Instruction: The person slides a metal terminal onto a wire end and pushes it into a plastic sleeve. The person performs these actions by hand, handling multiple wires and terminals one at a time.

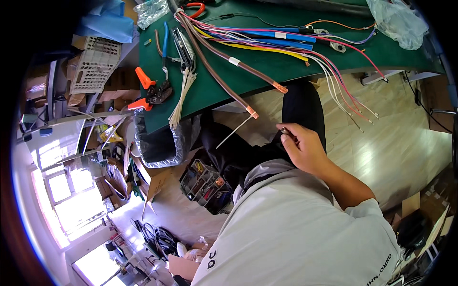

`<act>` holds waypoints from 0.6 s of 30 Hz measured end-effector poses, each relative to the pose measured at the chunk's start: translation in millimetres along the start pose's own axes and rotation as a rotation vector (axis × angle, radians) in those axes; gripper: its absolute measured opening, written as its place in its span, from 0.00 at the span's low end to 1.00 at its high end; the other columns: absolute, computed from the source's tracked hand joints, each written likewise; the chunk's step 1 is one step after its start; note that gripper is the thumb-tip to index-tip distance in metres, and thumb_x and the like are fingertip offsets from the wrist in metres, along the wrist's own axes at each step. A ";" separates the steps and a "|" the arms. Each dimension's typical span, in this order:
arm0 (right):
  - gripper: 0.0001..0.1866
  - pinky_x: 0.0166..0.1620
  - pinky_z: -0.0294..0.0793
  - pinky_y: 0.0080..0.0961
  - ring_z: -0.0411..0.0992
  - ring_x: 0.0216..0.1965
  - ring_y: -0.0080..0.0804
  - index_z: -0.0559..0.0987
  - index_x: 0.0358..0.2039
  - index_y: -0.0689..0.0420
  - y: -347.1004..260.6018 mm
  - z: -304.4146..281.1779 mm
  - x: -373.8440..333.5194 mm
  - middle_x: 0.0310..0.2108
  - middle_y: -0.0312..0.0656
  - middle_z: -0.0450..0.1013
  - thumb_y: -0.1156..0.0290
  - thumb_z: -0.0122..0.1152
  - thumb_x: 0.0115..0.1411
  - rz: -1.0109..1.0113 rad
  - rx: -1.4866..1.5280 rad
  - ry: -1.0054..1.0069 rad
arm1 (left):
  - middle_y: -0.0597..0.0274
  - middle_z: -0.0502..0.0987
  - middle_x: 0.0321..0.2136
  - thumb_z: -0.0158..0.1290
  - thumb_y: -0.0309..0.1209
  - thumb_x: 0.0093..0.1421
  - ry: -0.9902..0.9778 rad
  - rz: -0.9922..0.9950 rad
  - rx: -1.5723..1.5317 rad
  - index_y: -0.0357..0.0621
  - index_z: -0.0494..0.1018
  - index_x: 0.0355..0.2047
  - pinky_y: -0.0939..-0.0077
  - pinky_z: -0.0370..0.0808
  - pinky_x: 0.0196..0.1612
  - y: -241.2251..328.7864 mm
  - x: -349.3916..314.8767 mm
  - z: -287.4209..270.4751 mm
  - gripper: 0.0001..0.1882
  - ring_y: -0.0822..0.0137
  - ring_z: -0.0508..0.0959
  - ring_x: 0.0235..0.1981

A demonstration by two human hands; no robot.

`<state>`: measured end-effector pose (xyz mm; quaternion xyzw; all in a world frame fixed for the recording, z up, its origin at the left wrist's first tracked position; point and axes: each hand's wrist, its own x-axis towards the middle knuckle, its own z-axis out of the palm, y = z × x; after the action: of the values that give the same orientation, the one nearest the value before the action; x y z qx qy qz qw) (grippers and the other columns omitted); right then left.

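Grey shirt [305, 229] fabric occupies the near part of the scene. Beyond it, a green workbench [210, 97] spans the far side. From the right sleeve, the right forearm [349, 185] extends forward and left; the right hand [305, 150] is raised in front of the lap, fingers curled inward, thumb pressed toward the index finger. Grip: right hand closed on a small metallic piece [285, 131] at the fingertips, its kind too small to tell; the left hand's grip cannot be told. To the left of the hand, a left brown cable [214, 78] and a right brown cable [257, 75] run from the far side of the bench and project past its near edge. Both end in stripped, bare copper; the right one carries a white band. Thinner pink, blue, yellow and white wires [329, 62] fan out to their right. Farther left lie an orange-handled tool [156, 93] and a bundle of pale cable ties [183, 97]. One thin pale strip [233, 132] slants near and left from the left cable's copper end.
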<state>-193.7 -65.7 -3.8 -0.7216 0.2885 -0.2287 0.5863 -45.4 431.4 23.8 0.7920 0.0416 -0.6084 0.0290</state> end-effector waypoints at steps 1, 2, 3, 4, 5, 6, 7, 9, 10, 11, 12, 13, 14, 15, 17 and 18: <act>0.14 0.30 0.68 0.18 0.65 0.24 0.18 0.76 0.48 0.65 2.7 -2.0 -0.8 0.28 0.39 0.71 0.76 0.55 0.62 0.026 -0.006 0.002 | 0.54 0.80 0.37 0.48 0.34 0.64 -0.006 -0.001 -0.010 0.36 0.76 0.42 0.72 0.75 0.40 -1.1 1.9 3.5 0.15 0.67 0.78 0.34; 0.13 0.31 0.70 0.21 0.68 0.25 0.25 0.76 0.47 0.65 5.6 -3.4 -0.6 0.29 0.43 0.73 0.76 0.55 0.61 0.025 -0.020 0.010 | 0.54 0.80 0.37 0.48 0.33 0.64 -0.010 -0.007 -0.015 0.36 0.76 0.42 0.72 0.75 0.40 -3.5 3.7 8.3 0.14 0.67 0.78 0.34; 0.13 0.32 0.71 0.23 0.72 0.26 0.32 0.77 0.46 0.65 8.5 -4.3 -2.2 0.30 0.47 0.74 0.76 0.56 0.61 0.027 -0.033 0.011 | 0.54 0.80 0.37 0.48 0.33 0.64 -0.015 -0.005 -0.021 0.36 0.76 0.42 0.72 0.75 0.39 -4.3 5.8 11.2 0.14 0.67 0.78 0.34; 0.13 0.33 0.73 0.26 0.75 0.28 0.38 0.77 0.45 0.65 10.9 -5.2 -3.3 0.31 0.51 0.76 0.76 0.56 0.60 0.029 -0.046 0.010 | 0.54 0.80 0.36 0.48 0.33 0.64 -0.023 -0.001 -0.024 0.36 0.76 0.42 0.72 0.75 0.39 -6.2 8.1 16.2 0.14 0.67 0.78 0.33; 0.13 0.33 0.73 0.24 0.74 0.27 0.33 0.77 0.45 0.65 12.1 -6.7 -3.3 0.32 0.50 0.76 0.76 0.56 0.61 0.036 -0.062 0.010 | 0.54 0.80 0.36 0.48 0.33 0.64 -0.031 0.002 -0.031 0.36 0.76 0.42 0.72 0.75 0.39 -6.3 12.4 20.0 0.14 0.67 0.78 0.33; 0.13 0.33 0.72 0.23 0.74 0.27 0.32 0.77 0.46 0.65 8.9 -7.5 -4.3 0.32 0.49 0.76 0.75 0.56 0.61 0.060 -0.058 0.005 | 0.54 0.80 0.36 0.47 0.33 0.64 -0.042 0.006 -0.026 0.36 0.76 0.42 0.72 0.75 0.39 -7.3 14.0 23.8 0.14 0.67 0.78 0.33; 0.13 0.33 0.72 0.22 0.73 0.26 0.30 0.77 0.46 0.65 3.0 -8.7 -2.6 0.32 0.49 0.76 0.75 0.56 0.62 0.078 -0.055 0.002 | 0.54 0.80 0.36 0.47 0.32 0.64 -0.048 0.017 -0.023 0.36 0.76 0.42 0.71 0.75 0.39 -4.9 19.1 25.4 0.14 0.67 0.78 0.33; 0.14 0.32 0.70 0.20 0.69 0.25 0.25 0.77 0.49 0.64 -2.2 -8.6 -0.4 0.31 0.46 0.75 0.73 0.55 0.64 0.063 -0.048 -0.007 | 0.55 0.80 0.36 0.47 0.32 0.64 -0.078 0.028 -0.008 0.36 0.76 0.41 0.71 0.75 0.38 -2.9 26.6 31.9 0.14 0.67 0.78 0.32; 0.15 0.31 0.70 0.20 0.68 0.25 0.25 0.76 0.50 0.64 -3.8 -6.7 1.9 0.31 0.45 0.75 0.73 0.56 0.64 0.011 -0.035 -0.006 | 0.55 0.80 0.36 0.47 0.32 0.63 -0.094 0.037 -0.001 0.36 0.76 0.41 0.71 0.75 0.38 -0.4 31.8 36.4 0.13 0.67 0.78 0.32; 0.15 0.31 0.69 0.19 0.67 0.24 0.25 0.76 0.51 0.64 -6.1 -4.0 4.5 0.30 0.44 0.74 0.73 0.56 0.64 -0.040 -0.021 -0.002 | 0.55 0.80 0.36 0.47 0.32 0.63 -0.116 0.041 0.009 0.36 0.76 0.41 0.71 0.75 0.38 0.5 35.3 43.5 0.13 0.67 0.78 0.32; 0.16 0.31 0.69 0.19 0.67 0.24 0.25 0.76 0.51 0.63 -6.8 -2.4 6.0 0.30 0.44 0.74 0.73 0.56 0.64 -0.087 -0.013 0.012 | 0.55 0.80 0.36 0.47 0.31 0.63 -0.154 0.058 0.038 0.36 0.77 0.41 0.71 0.75 0.38 3.7 39.0 51.0 0.13 0.67 0.78 0.32; 0.17 0.31 0.69 0.19 0.66 0.24 0.24 0.75 0.53 0.63 -9.9 0.0 6.8 0.29 0.43 0.73 0.73 0.56 0.64 -0.078 -0.001 0.010 | 0.55 0.80 0.36 0.47 0.31 0.63 -0.181 0.097 0.075 0.36 0.77 0.41 0.71 0.75 0.37 9.3 46.1 54.0 0.13 0.67 0.78 0.32; 0.18 0.31 0.68 0.19 0.66 0.24 0.23 0.74 0.54 0.63 -15.0 3.5 7.6 0.28 0.42 0.72 0.73 0.56 0.64 -0.067 0.012 0.011 | 0.55 0.80 0.36 0.47 0.31 0.63 -0.211 0.156 0.135 0.36 0.77 0.41 0.71 0.75 0.37 15.7 54.3 50.6 0.13 0.67 0.78 0.31; 0.19 0.30 0.68 0.18 0.66 0.24 0.23 0.73 0.55 0.62 -19.5 5.3 10.5 0.27 0.41 0.71 0.73 0.56 0.64 -0.064 0.023 0.001 | 0.55 0.80 0.36 0.47 0.31 0.63 -0.253 0.276 0.231 0.36 0.77 0.41 0.71 0.75 0.37 23.3 61.2 51.4 0.13 0.67 0.78 0.31; 0.17 0.30 0.68 0.17 0.66 0.24 0.19 0.72 0.52 0.63 -23.2 9.0 8.7 0.25 0.38 0.69 0.73 0.57 0.64 -0.020 0.102 0.020 | 0.55 0.80 0.36 0.47 0.30 0.63 -0.134 0.637 0.348 0.36 0.77 0.40 0.71 0.75 0.36 58.5 69.2 25.0 0.13 0.67 0.78 0.31; 0.15 0.30 0.68 0.16 0.66 0.24 0.18 0.72 0.50 0.63 -20.5 11.9 6.5 0.24 0.36 0.68 0.74 0.57 0.64 -0.005 0.182 0.082 | 0.55 0.80 0.36 0.47 0.30 0.63 -0.024 0.841 0.360 0.36 0.77 0.40 0.71 0.75 0.36 91.4 71.5 -0.3 0.12 0.67 0.78 0.31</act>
<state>-178.0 -58.7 13.8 -0.6561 0.2883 -0.2848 0.6367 -17.5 342.8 -45.7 0.7254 -0.3901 -0.5506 0.1359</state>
